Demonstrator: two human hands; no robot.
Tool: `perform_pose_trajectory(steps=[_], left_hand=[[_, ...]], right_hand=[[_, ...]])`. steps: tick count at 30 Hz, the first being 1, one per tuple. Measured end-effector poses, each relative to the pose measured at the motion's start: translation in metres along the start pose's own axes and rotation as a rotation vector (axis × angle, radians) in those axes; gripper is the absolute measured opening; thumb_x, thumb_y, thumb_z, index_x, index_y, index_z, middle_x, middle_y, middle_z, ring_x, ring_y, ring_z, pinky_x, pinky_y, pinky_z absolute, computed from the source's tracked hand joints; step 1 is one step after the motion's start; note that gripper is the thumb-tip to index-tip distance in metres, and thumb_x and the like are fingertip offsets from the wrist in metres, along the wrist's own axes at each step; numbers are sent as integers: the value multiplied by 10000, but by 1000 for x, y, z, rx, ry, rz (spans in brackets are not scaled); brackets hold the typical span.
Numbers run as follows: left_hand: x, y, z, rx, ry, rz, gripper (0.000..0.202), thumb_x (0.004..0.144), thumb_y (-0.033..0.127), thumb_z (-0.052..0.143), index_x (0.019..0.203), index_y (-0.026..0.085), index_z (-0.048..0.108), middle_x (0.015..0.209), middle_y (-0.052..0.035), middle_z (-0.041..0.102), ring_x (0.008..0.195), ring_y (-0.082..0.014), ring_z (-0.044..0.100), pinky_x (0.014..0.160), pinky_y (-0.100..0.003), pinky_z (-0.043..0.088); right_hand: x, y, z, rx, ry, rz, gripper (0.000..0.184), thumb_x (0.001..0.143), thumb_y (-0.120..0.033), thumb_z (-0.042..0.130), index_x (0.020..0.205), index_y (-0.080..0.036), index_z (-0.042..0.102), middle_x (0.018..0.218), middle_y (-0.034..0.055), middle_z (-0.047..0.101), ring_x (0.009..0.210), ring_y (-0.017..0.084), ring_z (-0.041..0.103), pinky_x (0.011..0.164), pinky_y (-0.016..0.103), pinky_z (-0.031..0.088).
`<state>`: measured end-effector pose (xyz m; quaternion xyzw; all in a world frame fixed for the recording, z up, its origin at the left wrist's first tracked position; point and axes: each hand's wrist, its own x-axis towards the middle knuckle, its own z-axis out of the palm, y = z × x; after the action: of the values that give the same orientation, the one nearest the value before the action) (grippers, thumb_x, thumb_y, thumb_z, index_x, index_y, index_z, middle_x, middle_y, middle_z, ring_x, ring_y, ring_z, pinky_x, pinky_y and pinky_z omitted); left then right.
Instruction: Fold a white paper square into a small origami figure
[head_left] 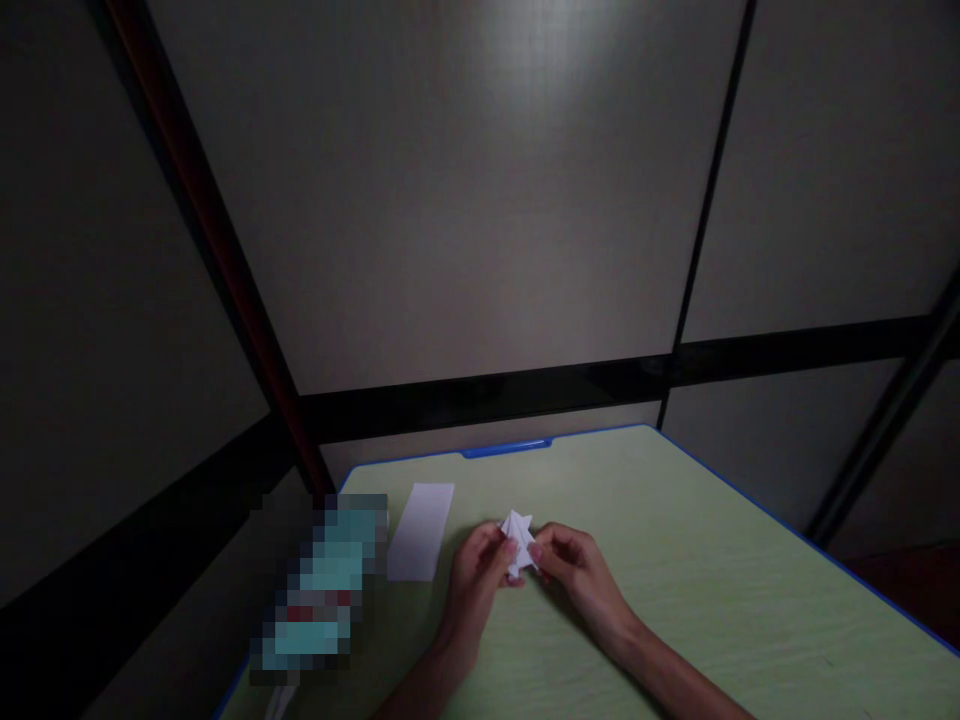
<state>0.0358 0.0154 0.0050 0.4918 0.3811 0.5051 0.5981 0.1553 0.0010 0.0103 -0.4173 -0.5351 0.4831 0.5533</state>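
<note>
A small piece of folded white paper, with pointed tips at its top, is held just over the table between my two hands. My left hand pinches its left side, the thumb lying across the front. On the right, my right hand grips the lower right edge between thumb and fingers. Some of the fingertips are hidden behind the paper. A flat white paper sheet lies on the table to the left of my left hand.
The light green table has a blue rim and a blue handle-like strip at its far edge. A blurred-out teal object with a pale cable below it is at the left edge. Grey panels with black bands stand behind.
</note>
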Motion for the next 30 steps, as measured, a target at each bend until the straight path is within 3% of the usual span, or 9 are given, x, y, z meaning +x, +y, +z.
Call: perform_pose_trajectory(steps=[2,5,12,20,30], left_hand=[[0,-1,0,29,-48,-25,215,570,318,564,618,109,549,534,0,534,480,-97,480,449,-201,402],[1,-2,0,81,-28,-16,227,558,327,569,519,105,540,450,14,507,427,-89,461,421,-196,392],[-1,-1,0,133,40,28,192,555,297,572,510,114,534,438,19,501,409,-85,457,395,-184,370],[-3,4,1,156,26,115,165,574,267,558,505,122,522,437,23,491,415,-78,439,403,-174,352],[-1,-2,1,151,-52,30,230,565,350,546,514,136,481,444,34,464,403,-73,427,359,-165,345]], right_hand=[[0,-1,-1,5,28,-5,257,599,-358,546,504,-133,465,433,-53,386,418,63,321,410,194,221],[0,-4,-1,0,30,7,266,599,-369,544,504,-134,465,436,-52,389,415,61,318,407,193,222],[1,-1,0,-63,-60,36,291,616,-405,515,524,-142,433,427,-63,360,394,55,295,384,188,207],[1,3,-2,-75,-140,37,265,674,-389,461,577,-145,422,467,-56,377,417,60,324,403,186,231],[0,7,-2,-89,-137,25,303,676,-403,449,520,-146,411,445,-53,375,400,57,300,391,188,207]])
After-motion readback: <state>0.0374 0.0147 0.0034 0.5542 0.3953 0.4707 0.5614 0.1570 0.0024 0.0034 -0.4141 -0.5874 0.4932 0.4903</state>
